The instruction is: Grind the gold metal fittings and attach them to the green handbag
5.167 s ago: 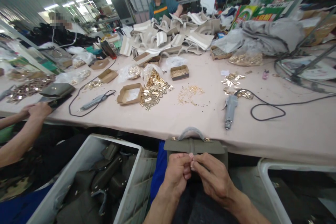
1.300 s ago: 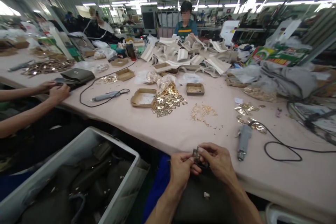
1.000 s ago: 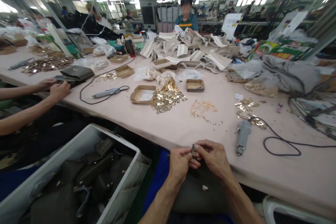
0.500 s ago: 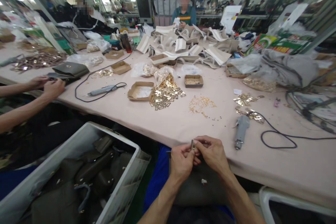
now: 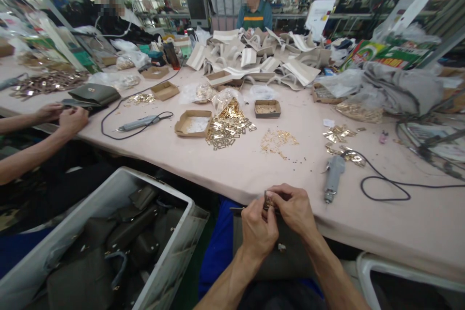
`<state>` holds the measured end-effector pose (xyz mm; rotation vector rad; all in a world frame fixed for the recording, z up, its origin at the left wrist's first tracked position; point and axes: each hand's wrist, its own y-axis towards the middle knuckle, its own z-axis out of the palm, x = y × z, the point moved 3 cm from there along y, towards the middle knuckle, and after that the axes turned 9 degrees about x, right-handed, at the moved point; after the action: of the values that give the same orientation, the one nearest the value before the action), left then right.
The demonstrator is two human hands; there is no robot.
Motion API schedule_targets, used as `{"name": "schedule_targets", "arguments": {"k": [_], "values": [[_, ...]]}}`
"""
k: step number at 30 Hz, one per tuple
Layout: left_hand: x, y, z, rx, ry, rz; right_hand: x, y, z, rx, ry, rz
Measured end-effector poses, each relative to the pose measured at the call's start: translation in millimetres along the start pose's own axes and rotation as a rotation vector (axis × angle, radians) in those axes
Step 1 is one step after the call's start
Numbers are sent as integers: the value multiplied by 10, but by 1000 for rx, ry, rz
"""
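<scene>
Head-camera view, looking down at two bare hands at the near edge of a long pink worktop (image 5: pixel 218 169). Pinched between them, a small metal clasp (image 5: pixel 269 198), right at the top edge of an olive-green bag (image 5: pixel 290 256) resting on the lap, just below the worktop's edge.

Probably best done slowly: hold the clasp square to the bag's edge, grip with fingertips only, brace both wrists against the bag, and avoid twisting the small part or letting it drop. Exact join between clasp and bag hidden by the fingers.

Pose of the left hand (image 5: pixel 258 230): closed, back toward the camera, thumb and fingertips nipping the clasp from the left, forearm rising from bottom centre. Pose of the right hand (image 5: pixel 295 208): closed too, knuckles up, fingers curled over the clasp from the right, touching the other hand's fingertips.

Near the right hand, on the worktop, a grey power screwdriver (image 5: pixel 332 179) with a black cord. Farther back, a heap of gold fittings (image 5: pixel 227 128). Lower left, a grey bin (image 5: pixel 170 266) of similar bags. Far left, another person's hands (image 5: pixel 70 118).
</scene>
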<state>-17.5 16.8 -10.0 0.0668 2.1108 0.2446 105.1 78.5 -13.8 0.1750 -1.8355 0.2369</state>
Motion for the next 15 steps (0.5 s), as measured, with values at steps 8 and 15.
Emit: {"name": "schedule_targets", "arguments": {"k": [8,15], "values": [[6,-38,79,-59,61,-3,4,-8,2,-24,-24,9],[24,-47,184,-152,189,-21,26,18,-29,9,-51,3]]}}
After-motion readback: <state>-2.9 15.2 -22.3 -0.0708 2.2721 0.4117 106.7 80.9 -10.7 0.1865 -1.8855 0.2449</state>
